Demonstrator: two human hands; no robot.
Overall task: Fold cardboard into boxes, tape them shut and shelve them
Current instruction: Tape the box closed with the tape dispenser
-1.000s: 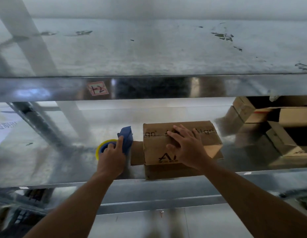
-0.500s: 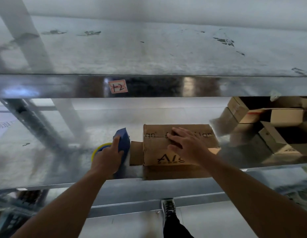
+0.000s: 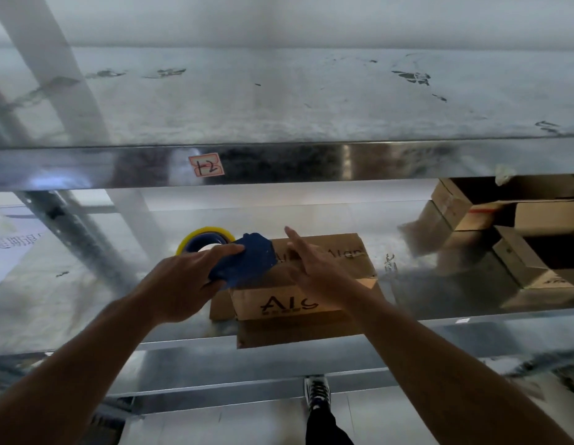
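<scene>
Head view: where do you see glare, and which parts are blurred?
Head view: glare streaks the upper shelf edge; the dispenser in the left hand and the right hand are smeared by blur; the print on the box is fairly sharp; the boxes at right lie in shadow.

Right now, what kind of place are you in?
Probably a warehouse or stockroom: metal shelving with a numbered label, cardboard boxes piled on it, and a tape dispenser in the left hand.

tape dispenser (image 3: 251, 262) now tilted over box (image 3: 289, 304) (right hand (image 3: 315, 268) lifted).
</scene>
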